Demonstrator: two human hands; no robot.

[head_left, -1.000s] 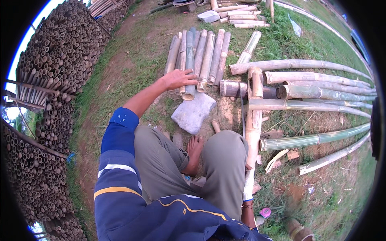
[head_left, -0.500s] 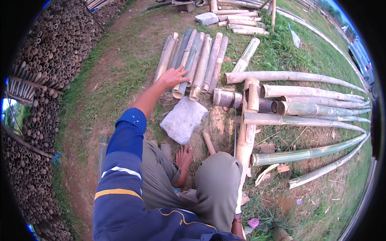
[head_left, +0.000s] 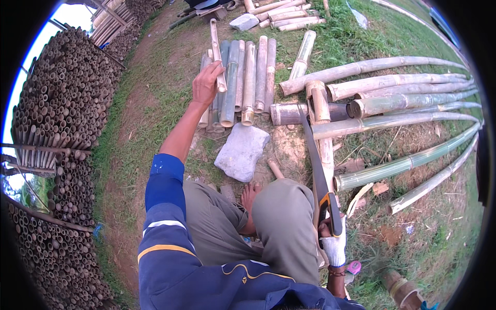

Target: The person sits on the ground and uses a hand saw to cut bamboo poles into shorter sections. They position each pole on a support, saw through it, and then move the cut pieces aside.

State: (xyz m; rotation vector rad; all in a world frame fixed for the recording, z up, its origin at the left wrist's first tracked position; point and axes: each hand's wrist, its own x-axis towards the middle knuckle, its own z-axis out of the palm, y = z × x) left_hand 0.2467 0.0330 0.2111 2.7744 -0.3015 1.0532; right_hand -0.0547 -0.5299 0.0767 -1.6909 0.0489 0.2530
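My bare left hand grips one end of a narrow split bamboo piece, hollow side showing, raised above a row of cut bamboo lengths lying side by side. At my right thigh, my right hand wears a white glove and is closed around the black and orange handle of a handsaw. Its blade points forward, beside an upright-looking bamboo support that long poles rest against. Between my feet and the row lies a flat grey stone.
Long bamboo poles fan out on the right, their cut ends toward me. A tall stack of bamboo fills the left side. More cut pieces and a pale stone lie at the back. A pink tape measure sits near my right wrist.
My left hand has lifted the split bamboo piece off the row and moved it left and forward. My right hand has come into view with the saw. The view has shifted slightly.
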